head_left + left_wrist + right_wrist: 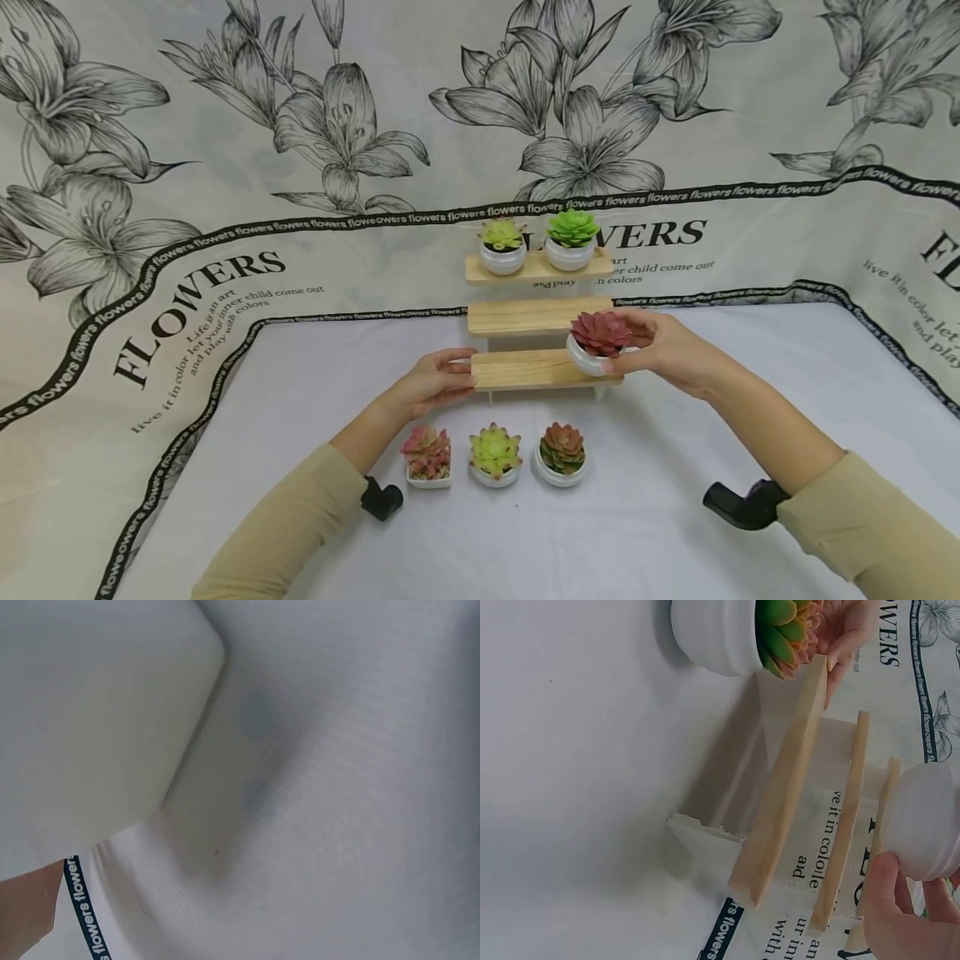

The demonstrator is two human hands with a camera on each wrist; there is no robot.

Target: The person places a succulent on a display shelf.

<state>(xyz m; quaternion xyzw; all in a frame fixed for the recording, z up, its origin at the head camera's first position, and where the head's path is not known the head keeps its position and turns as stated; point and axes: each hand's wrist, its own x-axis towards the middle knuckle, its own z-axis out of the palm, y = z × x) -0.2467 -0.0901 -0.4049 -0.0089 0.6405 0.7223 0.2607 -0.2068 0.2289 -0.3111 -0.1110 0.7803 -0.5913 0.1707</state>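
Two green succulents in round white pots (503, 250) top the pale-wood three-tier stand (517, 318); in front, we judge three pink-to-green succulents in white pots (495, 452) remain. The right hand (663, 348) grasps a dark-red succulent in a white pot (599, 335) at the stand's lower right; the straight-fingered left hand (431, 385) touches its left end.

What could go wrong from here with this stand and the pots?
1. The right hand holds the red succulent by the right end of the bottom shelf; it might slip off that end.
2. The left hand touches that shelf's left end; a push could rock the two potted succulents on the top shelf.
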